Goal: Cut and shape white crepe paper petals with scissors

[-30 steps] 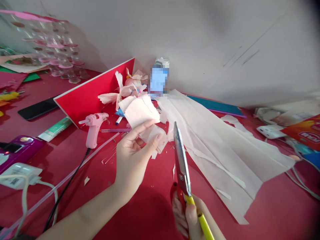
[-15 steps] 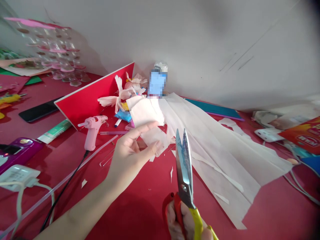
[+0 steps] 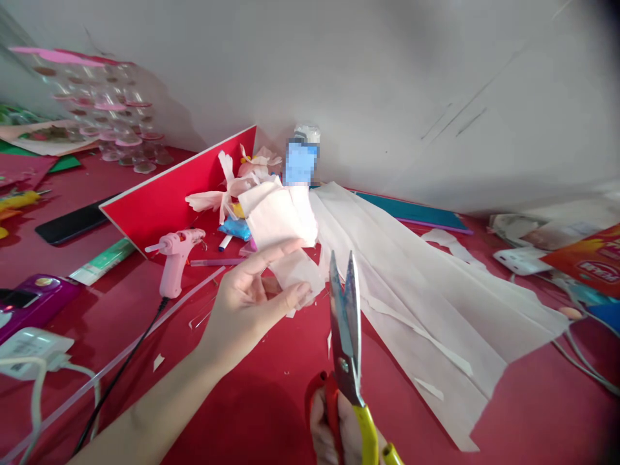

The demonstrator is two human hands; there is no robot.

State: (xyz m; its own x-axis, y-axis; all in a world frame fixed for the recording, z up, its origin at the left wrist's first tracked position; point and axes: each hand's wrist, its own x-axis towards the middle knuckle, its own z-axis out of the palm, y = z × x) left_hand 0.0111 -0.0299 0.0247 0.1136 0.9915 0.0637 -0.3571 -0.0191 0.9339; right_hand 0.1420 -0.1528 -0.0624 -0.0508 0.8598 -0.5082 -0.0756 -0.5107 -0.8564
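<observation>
Holding a folded wad of pale pink crepe paper point(image 3: 278, 216) in the left hand point(image 3: 247, 303), fingers and thumb closed on its lower edge. Right hand point(image 3: 327, 426) grips red-and-yellow-handled scissors point(image 3: 345, 329), blades slightly parted, tips just beside the wad. Long paper sheet point(image 3: 426, 310) lies on the red table point(image 3: 271, 413); pink hot glue gun point(image 3: 174, 258) lies left of the hand.
</observation>
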